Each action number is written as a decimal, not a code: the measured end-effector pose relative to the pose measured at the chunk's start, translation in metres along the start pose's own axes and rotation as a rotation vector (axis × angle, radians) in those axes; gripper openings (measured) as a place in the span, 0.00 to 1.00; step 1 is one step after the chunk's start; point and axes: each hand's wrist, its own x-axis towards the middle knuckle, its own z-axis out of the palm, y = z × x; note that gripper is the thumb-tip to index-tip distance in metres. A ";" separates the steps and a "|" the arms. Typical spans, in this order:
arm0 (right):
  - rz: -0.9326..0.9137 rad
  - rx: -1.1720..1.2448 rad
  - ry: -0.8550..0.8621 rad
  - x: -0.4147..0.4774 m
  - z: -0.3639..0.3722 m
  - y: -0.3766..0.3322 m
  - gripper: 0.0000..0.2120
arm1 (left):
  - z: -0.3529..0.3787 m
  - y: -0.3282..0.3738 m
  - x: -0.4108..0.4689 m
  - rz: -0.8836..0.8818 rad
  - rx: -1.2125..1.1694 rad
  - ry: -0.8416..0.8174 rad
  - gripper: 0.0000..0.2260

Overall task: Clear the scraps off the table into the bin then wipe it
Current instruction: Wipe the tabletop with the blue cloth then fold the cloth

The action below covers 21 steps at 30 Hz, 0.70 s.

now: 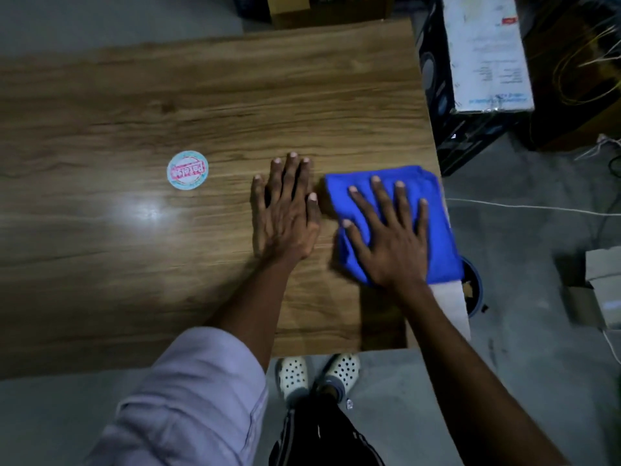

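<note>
A folded blue cloth (433, 210) lies at the right edge of the wooden table (201, 95). My right hand (389, 237) presses flat on the cloth, fingers spread. My left hand (285, 210) rests flat on the bare wood just left of the cloth, holding nothing. A dark bin (473, 287) stands on the floor below the table's right edge, mostly hidden by the cloth and table; some scraps show inside it.
A round pale-blue sticker (187, 170) with pink print is stuck on the tabletop left of my hands. Boxes (487, 52) and cables crowd the floor at the right. A cardboard box (322, 8) stands behind the table. My feet in white clogs (316, 375) are by the near edge.
</note>
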 end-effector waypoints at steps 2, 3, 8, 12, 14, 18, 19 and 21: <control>0.109 0.011 -0.018 0.004 -0.005 0.020 0.30 | 0.001 0.000 0.002 0.007 -0.012 0.008 0.28; 0.171 0.027 -0.023 0.017 -0.007 0.025 0.31 | 0.001 0.000 0.002 0.011 -0.016 0.005 0.27; 0.282 0.056 0.002 0.105 -0.001 -0.001 0.31 | 0.002 -0.003 0.002 0.007 -0.015 -0.001 0.28; 0.063 0.041 -0.034 0.099 0.004 -0.036 0.30 | 0.000 -0.001 0.002 0.004 0.023 -0.027 0.28; -0.031 0.006 -0.028 0.064 0.000 -0.029 0.30 | -0.003 0.000 0.001 -0.001 0.015 -0.027 0.28; 0.142 0.008 -0.021 0.043 -0.008 0.011 0.30 | -0.009 0.002 0.007 -0.008 -0.053 -0.021 0.29; 0.210 0.023 -0.026 0.059 -0.009 0.017 0.30 | -0.010 0.003 0.014 -0.003 -0.069 -0.023 0.29; 0.321 0.060 -0.010 0.104 -0.010 0.016 0.30 | -0.011 0.001 0.033 0.000 -0.086 -0.021 0.29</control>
